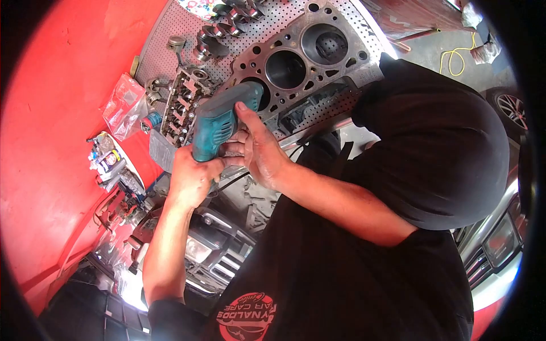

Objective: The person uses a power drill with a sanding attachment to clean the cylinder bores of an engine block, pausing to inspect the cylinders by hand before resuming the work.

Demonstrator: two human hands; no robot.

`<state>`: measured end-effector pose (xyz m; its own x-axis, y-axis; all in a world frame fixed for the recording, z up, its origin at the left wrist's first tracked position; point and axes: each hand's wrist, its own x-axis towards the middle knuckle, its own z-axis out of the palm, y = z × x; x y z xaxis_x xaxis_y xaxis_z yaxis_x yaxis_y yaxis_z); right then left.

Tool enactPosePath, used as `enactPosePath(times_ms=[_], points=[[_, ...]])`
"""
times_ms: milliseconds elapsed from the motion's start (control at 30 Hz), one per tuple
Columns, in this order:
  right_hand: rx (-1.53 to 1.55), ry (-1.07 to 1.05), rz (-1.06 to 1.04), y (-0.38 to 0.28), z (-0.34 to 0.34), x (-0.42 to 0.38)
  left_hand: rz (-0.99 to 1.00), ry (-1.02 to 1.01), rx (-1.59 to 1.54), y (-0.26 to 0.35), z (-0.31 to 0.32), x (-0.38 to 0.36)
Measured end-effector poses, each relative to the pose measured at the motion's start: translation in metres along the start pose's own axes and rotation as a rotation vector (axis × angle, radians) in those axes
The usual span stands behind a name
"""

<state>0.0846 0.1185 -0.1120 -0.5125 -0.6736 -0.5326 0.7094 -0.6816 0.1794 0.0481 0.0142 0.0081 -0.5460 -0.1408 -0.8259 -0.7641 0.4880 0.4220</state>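
My left hand (196,176) is wrapped around the handle of a teal corded power drill (215,128). Against the drill's side rests the thumb of my right hand (260,149), with its fingers bent around the underside. The drill's dark front end is over the nearest bore of an engine block (261,61), whose other two bores show round and dark. Whatever is fitted at the drill's tip is hidden. Left of the drill lies a cylinder head (181,108) with its valve gear exposed.
A crankshaft (219,34) and a piston (176,42) lie on the perforated worktop (165,34). A plastic bag (125,105) sits at the table's left edge. Beside my right arm is a large black cloth-covered shape (443,142). Vehicle fronts stand below and at right.
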Motion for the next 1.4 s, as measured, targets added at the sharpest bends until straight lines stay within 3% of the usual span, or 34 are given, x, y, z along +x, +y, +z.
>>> enactPosePath(times_ms=[467, 567, 667, 967, 1400], points=[[0.045, 0.032, -0.104, -0.001, 0.001, -0.004, -0.006, 0.040, 0.134, -0.012, 0.004, 0.022], [0.057, 0.145, -0.094, 0.000, 0.004, -0.003, -0.029, 0.073, 0.212, -0.012, -0.006, 0.004], [0.064, -0.015, -0.080, 0.001, -0.002, -0.003, -0.009, 0.099, 0.203, -0.013, -0.020, -0.022], [-0.109, -0.208, -0.036, -0.001, 0.020, -0.013, -0.010, 0.169, 0.106, 0.003, -0.042, -0.074], [-0.137, -0.193, -0.027, -0.011, 0.040, -0.029, 0.008, 0.175, 0.099, 0.018, -0.046, -0.085]])
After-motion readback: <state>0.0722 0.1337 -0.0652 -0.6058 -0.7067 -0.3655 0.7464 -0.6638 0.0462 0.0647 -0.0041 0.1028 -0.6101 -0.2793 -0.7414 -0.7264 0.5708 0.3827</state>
